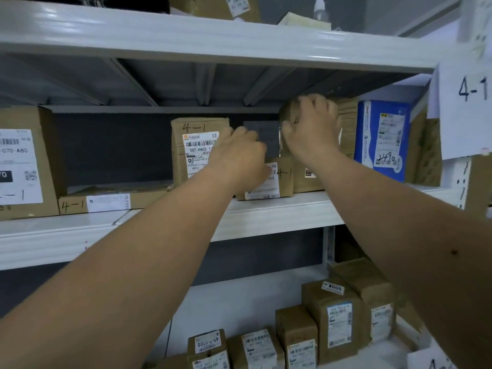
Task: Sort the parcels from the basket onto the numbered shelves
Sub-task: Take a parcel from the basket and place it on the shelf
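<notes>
Both arms reach onto the shelf (279,209) tagged 4-1 (471,89): the right hand (310,131) curls its fingers round a brown parcel (295,110) held high, while the left hand (239,155), apparently loosely curled, rests against a small labelled box (269,182).

Parcel depot storeroom: white metal shelving (266,211), labelled cardboard parcels (198,150), handwritten "4-1" shelf sign (466,110).

A: so what's where on the shelf (279,209)?

B: flat parcel (111,199) far left, tall box (197,150) beside it, small box (269,182) right of that (stacked box (298,113) above).
</notes>
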